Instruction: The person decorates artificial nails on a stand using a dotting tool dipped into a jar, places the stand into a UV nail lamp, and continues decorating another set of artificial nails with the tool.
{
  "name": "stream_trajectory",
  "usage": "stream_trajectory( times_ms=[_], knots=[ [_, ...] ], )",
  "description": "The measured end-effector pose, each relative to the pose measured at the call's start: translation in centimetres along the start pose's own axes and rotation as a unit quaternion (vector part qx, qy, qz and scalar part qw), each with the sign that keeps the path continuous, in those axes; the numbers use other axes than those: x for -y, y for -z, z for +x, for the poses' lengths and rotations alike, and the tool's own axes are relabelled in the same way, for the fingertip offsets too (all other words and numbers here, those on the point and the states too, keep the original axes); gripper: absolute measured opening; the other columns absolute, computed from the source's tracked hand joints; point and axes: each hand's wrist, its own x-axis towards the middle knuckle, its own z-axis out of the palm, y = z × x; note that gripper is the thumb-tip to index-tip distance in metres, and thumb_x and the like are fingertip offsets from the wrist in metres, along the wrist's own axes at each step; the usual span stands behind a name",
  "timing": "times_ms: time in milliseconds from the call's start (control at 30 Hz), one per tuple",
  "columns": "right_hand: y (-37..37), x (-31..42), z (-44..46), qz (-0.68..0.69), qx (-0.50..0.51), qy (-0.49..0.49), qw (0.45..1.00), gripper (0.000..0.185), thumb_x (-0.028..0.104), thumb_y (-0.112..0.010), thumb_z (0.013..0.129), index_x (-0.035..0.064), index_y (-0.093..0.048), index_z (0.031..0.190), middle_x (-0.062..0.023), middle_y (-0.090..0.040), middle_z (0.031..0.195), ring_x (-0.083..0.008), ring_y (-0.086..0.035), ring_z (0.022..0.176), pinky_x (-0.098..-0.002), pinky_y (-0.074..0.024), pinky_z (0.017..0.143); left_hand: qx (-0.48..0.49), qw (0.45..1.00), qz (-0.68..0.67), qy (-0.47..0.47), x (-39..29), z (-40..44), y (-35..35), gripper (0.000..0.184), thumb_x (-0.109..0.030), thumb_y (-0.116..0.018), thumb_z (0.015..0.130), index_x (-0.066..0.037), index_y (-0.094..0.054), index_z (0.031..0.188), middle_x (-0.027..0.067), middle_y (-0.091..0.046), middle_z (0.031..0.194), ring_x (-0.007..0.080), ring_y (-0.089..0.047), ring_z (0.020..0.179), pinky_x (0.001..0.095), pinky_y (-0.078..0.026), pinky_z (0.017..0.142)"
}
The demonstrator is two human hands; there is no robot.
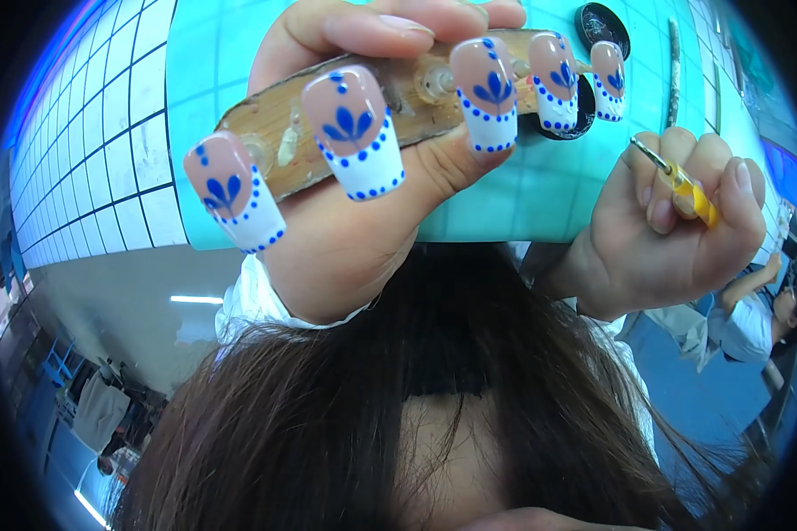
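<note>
My left hand (354, 239) grips a wooden stick (288, 111), fingers over its far side and thumb under it. Several false nails are mounted along the stick, such as a large one (354, 133) and one further right (484, 93). Each has a pinkish base, a white tip, blue dots and a blue petal motif. My right hand (673, 221) is curled around a dotting tool (682, 186) with a yellow handle. Its thin metal tip points up and left, apart from the nails. Part of the handle is hidden by my fingers.
A green mat (212, 53) covers part of the white tiled table (137, 133). Behind the nails lie a round black lid or pot (604, 31) and a black pot (568, 124), partly hidden. A thin speckled stick (675, 75) lies at right. Another person (744, 327) is at far right.
</note>
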Motion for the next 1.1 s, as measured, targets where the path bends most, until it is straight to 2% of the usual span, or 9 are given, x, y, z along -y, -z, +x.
stream_trajectory(
  times_ms=[133,200,233,267,333,367,867,1033,1100],
  knots=[
    [1.0,-0.2,0.1,-0.026,-0.031,0.065,0.997,0.030,0.010,-0.040,0.079,0.0103,-0.028,0.052,-0.0019,-0.036,0.046,-0.0069,-0.031,0.039,-0.0209,-0.0270,0.041,-0.006,0.999,-0.036,-0.004,-0.1,0.2,-0.5,0.035,0.010,-0.049,0.079,-0.008,-0.041,0.108,0.0075,-0.042,0.114,0.0287,-0.042,0.113,0.0452,-0.042,0.091],
    [0.3,-0.6,0.0,-0.239,-0.114,0.174,0.948,0.029,0.007,-0.040,0.078,0.0089,-0.028,0.051,-0.0028,-0.034,0.044,-0.0079,-0.029,0.039,-0.0222,-0.0250,0.040,-0.008,0.998,-0.055,-0.006,-0.1,0.3,-0.7,0.035,0.010,-0.049,0.079,-0.008,-0.041,0.108,0.0077,-0.042,0.114,0.0286,-0.042,0.113,0.0452,-0.042,0.091],
    [-0.4,-1.0,-0.1,-0.379,-0.104,0.249,0.885,0.029,0.002,-0.044,0.076,0.0080,-0.031,0.050,-0.0038,-0.036,0.044,-0.0087,-0.030,0.040,-0.0222,-0.0251,0.041,-0.010,0.998,-0.064,-0.007,-0.1,0.4,-0.9,0.035,0.009,-0.048,0.079,-0.008,-0.041,0.109,0.0078,-0.042,0.114,0.0286,-0.042,0.113,0.0452,-0.042,0.091],
    [-0.4,-1.0,0.0,-0.380,-0.105,0.250,0.885,0.029,0.002,-0.044,0.076,0.0080,-0.031,0.050,-0.0038,-0.036,0.044,-0.0087,-0.030,0.040,-0.0222,-0.0251,0.041,-0.011,0.997,-0.073,-0.008,-0.1,0.4,-1.0,0.035,0.009,-0.048,0.080,-0.007,-0.040,0.109,0.0079,-0.042,0.114,0.0286,-0.042,0.113,0.0453,-0.042,0.091],
    [-0.2,-0.8,0.3,-0.222,-0.072,0.152,0.960,0.028,-0.004,-0.048,0.073,0.0067,-0.034,0.050,-0.0048,-0.040,0.045,-0.0085,-0.032,0.041,-0.0215,-0.0265,0.043,-0.013,0.996,-0.092,-0.010,-0.1,0.5,-1.2,0.034,0.009,-0.048,0.080,-0.007,-0.040,0.109,0.0081,-0.043,0.114,0.0286,-0.043,0.112,0.0453,-0.042,0.091],
    [0.1,-1.0,0.4,-0.203,-0.059,0.154,0.965,0.028,-0.006,-0.050,0.071,0.0057,-0.036,0.050,-0.0044,-0.043,0.047,-0.0073,-0.033,0.043,-0.0200,-0.0273,0.044,-0.015,0.995,-0.101,-0.011,-0.1,0.5,-1.3,0.034,0.009,-0.048,0.080,-0.007,-0.040,0.110,0.0082,-0.043,0.114,0.0286,-0.043,0.112,0.0453,-0.043,0.091],
    [-1.6,-1.5,0.0,-0.302,-0.096,0.125,0.940,0.029,-0.004,-0.055,0.072,0.0049,-0.036,0.053,0.0008,-0.038,0.048,-0.0044,-0.032,0.046,-0.0199,-0.0266,0.046,-0.048,0.980,-0.194,-0.020,-0.2,0.2,-1.3,0.032,0.004,-0.046,0.083,-0.002,-0.039,0.113,0.0108,-0.045,0.116,0.0288,-0.047,0.108,0.0455,-0.043,0.090],
    [-1.0,-1.2,0.1,-0.270,-0.082,0.124,0.951,0.027,-0.005,-0.054,0.072,0.0048,-0.037,0.052,0.0002,-0.038,0.049,-0.0051,-0.032,0.045,-0.0197,-0.0265,0.045,-0.031,0.977,-0.211,-0.028,-0.1,0.2,-1.2,0.033,0.004,-0.046,0.083,-0.001,-0.038,0.114,0.0112,-0.045,0.116,0.0291,-0.047,0.108,0.0457,-0.043,0.090],
    [-0.5,-1.1,0.2,-0.236,-0.058,0.143,0.959,0.027,-0.005,-0.054,0.072,0.0047,-0.038,0.052,-0.0003,-0.038,0.049,-0.0055,-0.032,0.044,-0.0199,-0.0263,0.045,-0.098,0.995,-0.037,0.002,-0.3,0.0,-0.6,0.032,0.006,-0.045,0.083,-0.001,-0.037,0.113,0.0121,-0.045,0.116,0.0300,-0.046,0.109,0.0458,-0.043,0.089]
  ],
)
